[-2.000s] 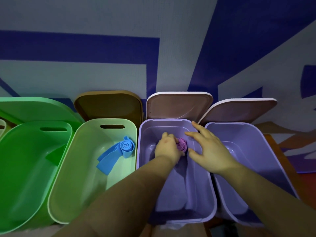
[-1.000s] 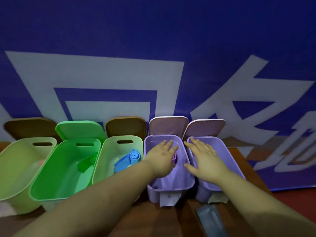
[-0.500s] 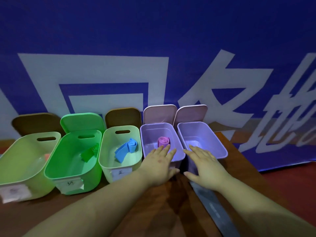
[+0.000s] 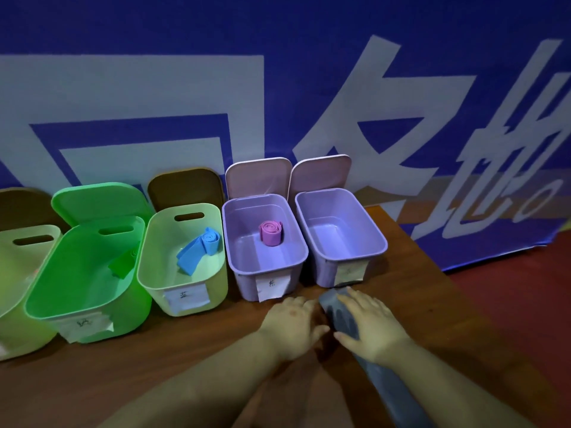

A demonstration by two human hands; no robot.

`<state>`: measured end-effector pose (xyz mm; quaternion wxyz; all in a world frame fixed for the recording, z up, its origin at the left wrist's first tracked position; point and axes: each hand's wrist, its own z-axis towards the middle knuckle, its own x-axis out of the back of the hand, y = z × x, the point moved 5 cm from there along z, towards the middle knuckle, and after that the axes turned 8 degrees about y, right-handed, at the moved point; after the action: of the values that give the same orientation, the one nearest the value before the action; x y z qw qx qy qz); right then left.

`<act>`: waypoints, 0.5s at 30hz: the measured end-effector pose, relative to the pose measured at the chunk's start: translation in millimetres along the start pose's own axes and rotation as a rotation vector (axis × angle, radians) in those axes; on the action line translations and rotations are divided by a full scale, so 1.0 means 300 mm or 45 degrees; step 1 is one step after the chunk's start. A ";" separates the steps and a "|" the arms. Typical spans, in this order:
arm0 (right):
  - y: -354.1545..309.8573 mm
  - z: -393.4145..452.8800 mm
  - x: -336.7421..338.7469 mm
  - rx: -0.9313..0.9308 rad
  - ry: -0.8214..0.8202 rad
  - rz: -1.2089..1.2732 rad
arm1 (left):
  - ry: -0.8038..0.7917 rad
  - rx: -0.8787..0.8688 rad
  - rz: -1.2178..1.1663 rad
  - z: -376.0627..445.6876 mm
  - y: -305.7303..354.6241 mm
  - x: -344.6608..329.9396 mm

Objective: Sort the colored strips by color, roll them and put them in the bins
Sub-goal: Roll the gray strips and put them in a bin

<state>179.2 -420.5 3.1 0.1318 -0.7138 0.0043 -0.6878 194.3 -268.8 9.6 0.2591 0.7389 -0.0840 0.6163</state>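
Far left, a pale yellow-green bin (image 4: pixel 18 291) is cut off by the frame edge, lid up behind it. Next, the bright green bin (image 4: pixel 83 304), lid open, green strip (image 4: pixel 122 265) lying inside by its right wall. Then the light green bin (image 4: pixel 182 282) w/ a paper label on the front; blue strip (image 4: pixel 197 250) inside, rolled at the far end, tail trailing loose toward the near left. Now the first purple bin (image 4: pixel 265 267), pink lid propped against the blue banner (image 4: pixel 278 88); purple roll (image 4: pixel 271 232) sits at the back of it, coiled tight, spiral face up-ish. Second purple bin (image 4: pixel 340 239) just beside it, label on front.

Down on the wooden counter (image 4: pixel 154 359), right in front of those two purple bins: left hand (image 4: pixel 293 324) flat, fingers straight, resting palm down just beside the grey strip (image 4: pixel 386 390). That strip lies flat, long axis running from near the second purple bin's base back toward the near right, out of frame. Right hand (image 4: pixel 370 327) is spread open on top of its far end, fingers straight, pressing it down, covering part of it. Neither hand is curled round anything.
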 end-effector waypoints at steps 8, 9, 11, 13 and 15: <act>0.148 0.098 -0.196 -0.191 -0.178 -0.033 | -0.042 0.182 -0.116 0.153 -0.042 -0.199; 0.161 0.113 -0.216 -0.228 -0.187 -0.023 | -0.023 0.201 -0.120 0.175 -0.045 -0.212; 0.178 0.137 -0.248 -0.305 -0.136 -0.006 | 0.013 0.236 -0.121 0.219 -0.050 -0.238; 0.203 0.162 -0.277 -0.397 -0.082 0.003 | 0.030 0.272 -0.118 0.260 -0.054 -0.258; 0.234 0.186 -0.305 -0.500 -0.047 0.038 | 0.047 0.317 -0.124 0.298 -0.064 -0.275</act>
<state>241.3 -461.0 -101.3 0.0003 -0.7382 0.1464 -0.6585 261.7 -312.0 -83.9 0.1965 0.7572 0.0339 0.6220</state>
